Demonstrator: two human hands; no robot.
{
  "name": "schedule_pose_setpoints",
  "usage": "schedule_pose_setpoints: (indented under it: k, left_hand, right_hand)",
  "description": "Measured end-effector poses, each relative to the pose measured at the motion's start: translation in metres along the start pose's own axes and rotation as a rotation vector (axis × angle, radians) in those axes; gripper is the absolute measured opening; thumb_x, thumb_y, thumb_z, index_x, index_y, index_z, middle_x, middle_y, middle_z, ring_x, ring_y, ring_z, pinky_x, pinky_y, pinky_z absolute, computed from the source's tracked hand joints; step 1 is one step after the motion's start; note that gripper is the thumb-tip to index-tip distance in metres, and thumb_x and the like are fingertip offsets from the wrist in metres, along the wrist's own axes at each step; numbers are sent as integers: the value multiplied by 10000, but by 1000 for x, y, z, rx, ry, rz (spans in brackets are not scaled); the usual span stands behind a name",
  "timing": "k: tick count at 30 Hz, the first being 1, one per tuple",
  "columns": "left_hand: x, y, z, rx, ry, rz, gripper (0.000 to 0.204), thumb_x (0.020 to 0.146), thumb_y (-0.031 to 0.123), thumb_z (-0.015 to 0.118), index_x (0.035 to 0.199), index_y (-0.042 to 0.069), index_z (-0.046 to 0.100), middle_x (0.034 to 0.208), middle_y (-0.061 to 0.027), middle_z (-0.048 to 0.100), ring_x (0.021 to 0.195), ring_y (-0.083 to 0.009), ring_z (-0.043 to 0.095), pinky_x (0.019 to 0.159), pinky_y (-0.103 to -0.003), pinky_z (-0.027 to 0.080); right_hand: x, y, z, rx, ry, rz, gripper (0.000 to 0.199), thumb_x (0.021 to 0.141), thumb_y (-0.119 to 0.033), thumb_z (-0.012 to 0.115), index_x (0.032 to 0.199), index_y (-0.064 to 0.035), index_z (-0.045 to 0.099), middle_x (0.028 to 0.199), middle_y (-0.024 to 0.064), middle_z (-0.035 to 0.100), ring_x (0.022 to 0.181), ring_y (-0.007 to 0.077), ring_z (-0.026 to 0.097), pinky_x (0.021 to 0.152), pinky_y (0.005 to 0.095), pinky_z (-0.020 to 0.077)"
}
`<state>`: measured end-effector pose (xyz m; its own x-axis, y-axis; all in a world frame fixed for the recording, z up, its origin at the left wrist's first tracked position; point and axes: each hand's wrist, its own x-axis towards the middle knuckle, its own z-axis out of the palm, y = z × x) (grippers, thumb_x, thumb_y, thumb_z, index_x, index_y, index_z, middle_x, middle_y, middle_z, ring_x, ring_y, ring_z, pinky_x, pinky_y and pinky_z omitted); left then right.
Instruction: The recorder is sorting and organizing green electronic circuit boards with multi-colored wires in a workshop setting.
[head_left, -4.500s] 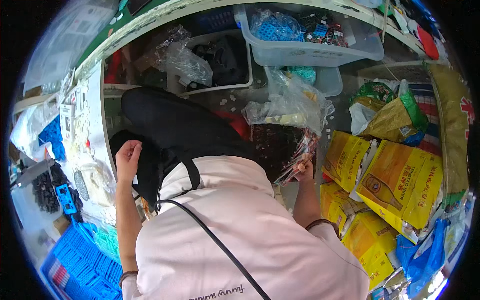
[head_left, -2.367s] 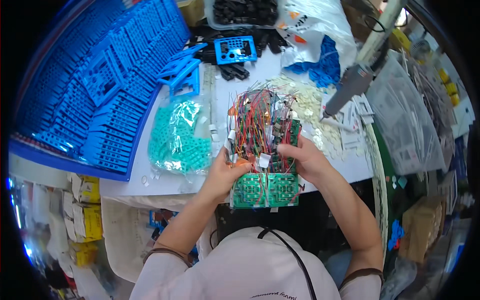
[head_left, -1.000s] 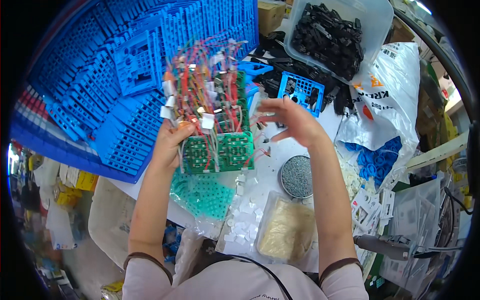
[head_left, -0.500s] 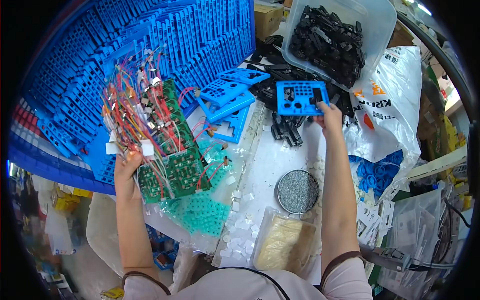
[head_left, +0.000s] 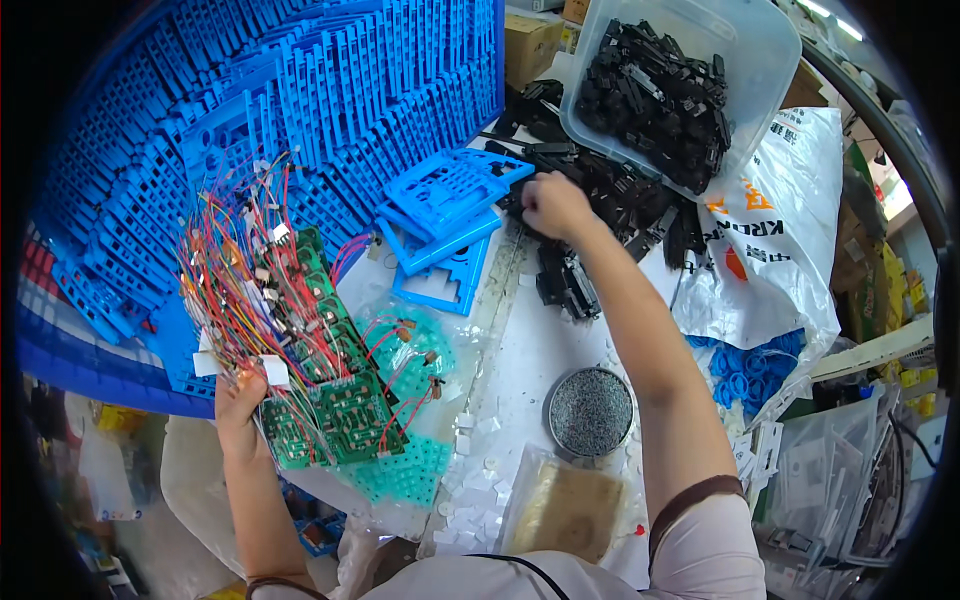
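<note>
My left hand (head_left: 241, 404) grips green circuit boards (head_left: 330, 425) together with a thick bundle of coloured wires (head_left: 235, 290) that end in small connectors. The boards hang above bags of teal-green small parts (head_left: 400, 470). My right hand (head_left: 557, 205) is closed at the right edge of a blue plastic panel (head_left: 460, 182) with cut-out holes, on top of a small stack of such panels. Its fingertips are partly hidden, and the grip looks to be on that edge. Black plastic parts (head_left: 620, 205) lie in a heap just behind and beside this hand.
A large blue basket (head_left: 170, 400) packed with blue panels fills the left. At the back right stands a clear bin (head_left: 765, 60) of black parts, near a white sack (head_left: 775, 230). A round tin (head_left: 552, 420) of small metal pieces and a plastic tray (head_left: 575, 510) are in front.
My right hand has moved left with the blue panel, from above the black parts to the panel stack. My left hand, with the boards and wires, has shifted slightly down and left.
</note>
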<state>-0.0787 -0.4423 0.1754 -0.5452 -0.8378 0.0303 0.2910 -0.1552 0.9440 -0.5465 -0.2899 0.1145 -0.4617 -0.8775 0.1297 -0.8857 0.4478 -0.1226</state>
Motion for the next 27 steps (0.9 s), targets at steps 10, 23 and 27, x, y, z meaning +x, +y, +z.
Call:
schedule_pose_setpoints:
  k: [10, 23, 27]
  left_hand:
    - [5, -17, 22, 12, -48, -35, 675, 767, 47, 694, 1349, -3, 355, 1108, -100, 592, 955, -203, 616, 839, -335, 508]
    - [2, -13, -8, 98, 16, 19, 652, 789, 83, 676, 1349, -9, 354, 1121, -98, 584, 985, -194, 594, 868, -319, 474]
    - [4, -18, -2, 139, 74, 40, 666, 780, 82, 680, 1350, -8, 347, 1078, -88, 583, 931, -179, 595, 830, -306, 483]
  right_hand:
    - [13, -15, 28, -322, -189, 200, 461, 932, -272, 465, 1383, -363, 431, 1432, 158, 351, 1297, 456, 360, 910, 633, 410]
    - [-84, 44, -59, -621, -502, 270, 297, 782, -219, 598, 1052, -131, 685, 1038, 76, 670, 1001, 302, 631, 730, 426, 541]
    - [16, 41, -47, -367, -125, 237, 196, 781, -121, 582, 932, -78, 699, 1001, 123, 680, 944, 294, 655, 769, 403, 546]
